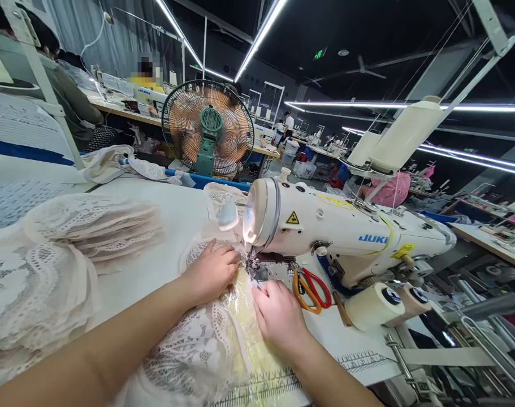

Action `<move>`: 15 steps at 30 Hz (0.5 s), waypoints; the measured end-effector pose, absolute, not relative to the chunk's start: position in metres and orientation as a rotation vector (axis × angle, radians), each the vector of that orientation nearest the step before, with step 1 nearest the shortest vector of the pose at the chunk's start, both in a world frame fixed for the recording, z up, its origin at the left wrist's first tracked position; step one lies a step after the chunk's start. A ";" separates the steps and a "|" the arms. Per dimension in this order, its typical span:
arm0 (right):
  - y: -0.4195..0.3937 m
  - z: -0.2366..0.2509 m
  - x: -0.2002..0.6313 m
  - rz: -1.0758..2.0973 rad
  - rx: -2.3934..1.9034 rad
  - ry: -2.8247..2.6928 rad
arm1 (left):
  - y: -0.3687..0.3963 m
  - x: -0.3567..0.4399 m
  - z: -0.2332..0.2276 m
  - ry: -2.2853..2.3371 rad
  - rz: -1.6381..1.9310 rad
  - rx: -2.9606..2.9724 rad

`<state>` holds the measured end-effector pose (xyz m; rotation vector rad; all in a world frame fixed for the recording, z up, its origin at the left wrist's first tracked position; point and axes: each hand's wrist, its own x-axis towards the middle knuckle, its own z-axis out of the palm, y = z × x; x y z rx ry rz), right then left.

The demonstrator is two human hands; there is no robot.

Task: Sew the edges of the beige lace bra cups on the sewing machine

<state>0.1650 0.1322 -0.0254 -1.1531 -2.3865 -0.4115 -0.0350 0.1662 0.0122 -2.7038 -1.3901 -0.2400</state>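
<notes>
A white JUKI sewing machine point(342, 226) stands on the white table point(172, 226), its lamp lit over the needle. A piece of cream lace fabric point(206, 350) lies under the needle area. My left hand point(212, 271) presses flat on the lace just left of the needle. My right hand point(278, 314) rests on the fabric just in front of the needle, fingers curled on the cloth. A printed ruler strip point(282, 381) runs along the table's near edge.
A stack of lace pieces point(49, 265) sits at the left. Red and orange scissors point(310, 288) and two thread cones point(388, 302) lie under the machine arm. A fan point(208, 127) stands behind. Another person point(66, 96) sits at the far left; more workstations lie beyond.
</notes>
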 end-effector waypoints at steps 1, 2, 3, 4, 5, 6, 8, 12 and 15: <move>0.131 -0.023 0.167 -0.336 -1.137 -2.366 | 0.164 -0.035 0.016 -1.363 -0.292 -2.725; 0.129 -0.021 0.170 -0.265 -1.125 -2.346 | 0.160 -0.034 0.019 -1.325 -0.335 -2.777; 0.126 -0.020 0.172 -0.187 -1.106 -2.332 | 0.156 -0.033 0.023 -1.279 -0.349 -2.858; 0.123 -0.018 0.175 -0.106 -1.092 -2.322 | 0.152 -0.031 0.025 -1.232 -0.315 -2.959; 0.119 -0.018 0.177 -0.032 -1.083 -2.310 | 0.148 -0.028 0.026 -1.191 -0.249 -3.055; 0.114 -0.018 0.178 0.044 -1.075 -2.286 | 0.144 -0.026 0.027 -1.161 -0.169 -3.121; 0.101 -0.023 0.180 0.229 -1.070 -2.199 | 0.139 -0.024 0.026 -1.171 -0.052 -3.168; 0.074 -0.042 0.177 0.540 -1.222 -1.946 | 0.144 -0.030 0.024 -1.405 -0.402 -3.279; 0.059 -0.049 0.165 0.728 -1.231 -1.874 | 0.152 -0.037 0.022 -1.541 -0.764 -3.262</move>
